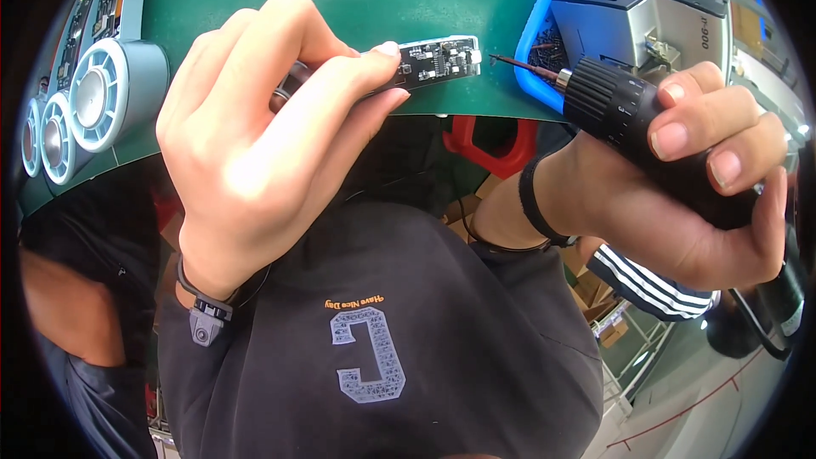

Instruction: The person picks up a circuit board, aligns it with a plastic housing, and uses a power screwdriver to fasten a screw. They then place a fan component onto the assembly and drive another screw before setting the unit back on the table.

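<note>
Green work surface [425, 0] spans top of frame. Boxy grey-and-black machine [646, 2] at upper right. Person's left hand [246, 127], left of centre: fingers curled, thumb and forefinger pinching circuit board [442, 61]. Right hand [659, 225], at right: wrapped firmly around black screwdriver [614, 106]. Board: upper centre, components visible. Bit [523, 66]: points left, just beside board's right end, slight gap visible.

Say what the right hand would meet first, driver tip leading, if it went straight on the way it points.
The black screwdriver in the right hand would likely meet the near end of the circuit board held in the left hand, though depth is unclear.
</note>
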